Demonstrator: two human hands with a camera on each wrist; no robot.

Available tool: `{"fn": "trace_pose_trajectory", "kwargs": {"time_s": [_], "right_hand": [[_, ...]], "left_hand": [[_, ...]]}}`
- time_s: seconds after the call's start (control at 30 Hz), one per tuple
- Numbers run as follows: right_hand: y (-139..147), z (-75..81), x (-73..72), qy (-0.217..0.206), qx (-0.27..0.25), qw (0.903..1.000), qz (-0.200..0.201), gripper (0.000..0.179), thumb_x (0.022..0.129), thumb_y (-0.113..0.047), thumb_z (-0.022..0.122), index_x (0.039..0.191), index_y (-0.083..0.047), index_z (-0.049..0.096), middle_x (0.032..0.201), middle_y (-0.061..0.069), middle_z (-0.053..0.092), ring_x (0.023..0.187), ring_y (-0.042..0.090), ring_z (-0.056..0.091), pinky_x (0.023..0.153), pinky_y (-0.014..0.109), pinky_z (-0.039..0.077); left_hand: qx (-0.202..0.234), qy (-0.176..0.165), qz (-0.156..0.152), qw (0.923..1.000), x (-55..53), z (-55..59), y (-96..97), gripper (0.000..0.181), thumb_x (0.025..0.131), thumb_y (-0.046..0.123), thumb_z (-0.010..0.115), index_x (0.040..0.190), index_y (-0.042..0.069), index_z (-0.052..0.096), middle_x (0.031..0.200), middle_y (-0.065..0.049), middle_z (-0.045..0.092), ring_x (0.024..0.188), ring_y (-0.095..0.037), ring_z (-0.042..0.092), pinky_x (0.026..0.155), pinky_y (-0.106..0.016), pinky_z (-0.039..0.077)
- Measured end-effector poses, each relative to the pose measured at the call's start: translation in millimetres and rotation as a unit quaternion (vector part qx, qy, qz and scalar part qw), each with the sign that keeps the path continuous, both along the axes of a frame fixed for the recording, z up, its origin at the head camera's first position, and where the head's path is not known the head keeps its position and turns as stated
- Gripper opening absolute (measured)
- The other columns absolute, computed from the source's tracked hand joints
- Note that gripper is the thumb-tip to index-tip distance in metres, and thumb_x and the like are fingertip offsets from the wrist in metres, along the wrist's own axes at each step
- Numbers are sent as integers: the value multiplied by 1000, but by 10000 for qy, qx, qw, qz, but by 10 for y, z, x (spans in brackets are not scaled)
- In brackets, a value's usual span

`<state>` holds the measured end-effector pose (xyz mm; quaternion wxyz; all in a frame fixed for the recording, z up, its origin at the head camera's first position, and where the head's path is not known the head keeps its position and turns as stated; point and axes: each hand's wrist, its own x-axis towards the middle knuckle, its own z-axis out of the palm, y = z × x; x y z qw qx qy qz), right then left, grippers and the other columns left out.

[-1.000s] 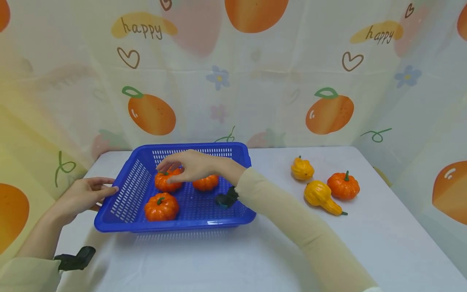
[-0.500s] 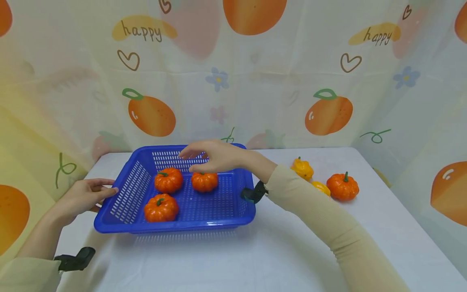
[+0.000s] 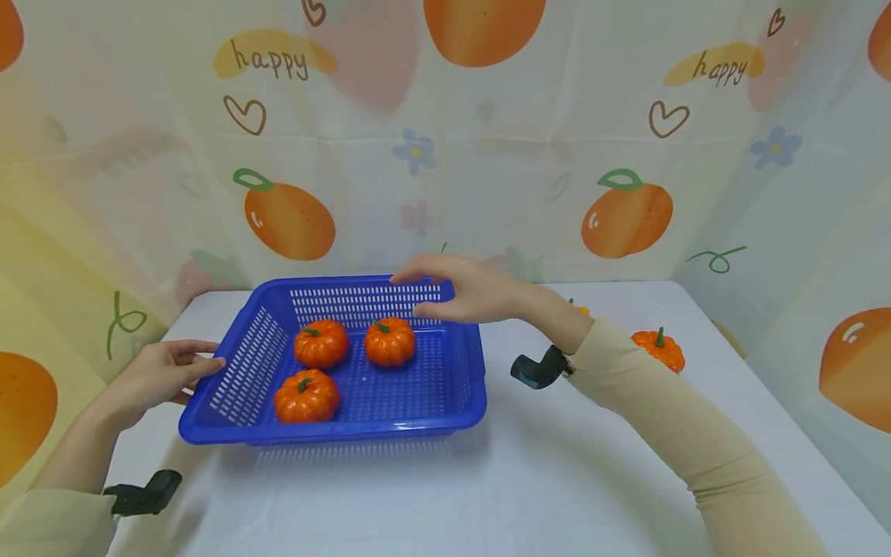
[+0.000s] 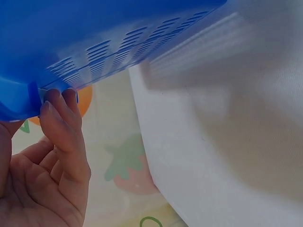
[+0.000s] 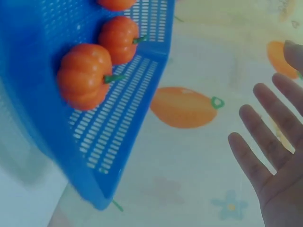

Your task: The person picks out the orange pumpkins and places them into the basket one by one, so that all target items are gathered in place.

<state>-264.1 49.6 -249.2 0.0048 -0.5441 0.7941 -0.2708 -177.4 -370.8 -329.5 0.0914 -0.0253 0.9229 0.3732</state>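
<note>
A blue plastic basket (image 3: 334, 431) stands on the white table, with three small orange pumpkins inside: one back left (image 3: 321, 345), one nearer the middle (image 3: 390, 343) and one front left (image 3: 307, 398). My left hand (image 3: 156, 375) grips the basket's left rim, thumb on top; the left wrist view shows the fingertips of that hand (image 4: 54, 165) hooked under the rim. Above the back right corner of the basket is my right hand (image 3: 473, 290), holding nothing. Its fingers are spread and nearly straight in the right wrist view, apart from the pumpkins.
To the right, another orange pumpkin (image 3: 661, 352) lies partly behind the right sleeve (image 3: 668, 418). Only a bit of a yellow gourd (image 3: 579, 308) shows past the forearm. A printed curtain (image 3: 515, 193) hangs behind the white table (image 3: 543, 480).
My right hand has moved right and slightly up, away from the back left pumpkin. Its sleeve now covers most of the yellow gourds. The left hand and basket have stayed put.
</note>
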Motion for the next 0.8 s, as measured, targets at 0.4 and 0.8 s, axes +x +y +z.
{"fn": "trace_pose_trajectory", "kwargs": {"time_s": [0.4,0.8], "right_hand": [[574,-143,135,207,-323,9980,-505,43,85,-21,66,127,-17,54,130,-1,52,120,14,45,98,38,41],[1276,-325,178,-195,-663,9827,-1720,50,85,-18,66,132,-21,48,133,-4,50,123,15,44,100,43,40]], "left_hand": [[-55,-27,-16,10000,-14,-11,-5,68,92,39,53,131,-13,34,96,-14,65,79,-19,64,65,-32,56],[32,-105,-21,9999,-10,3,-4,68,92,38,53,132,-14,33,95,-14,66,78,-20,65,65,-31,56]]}}
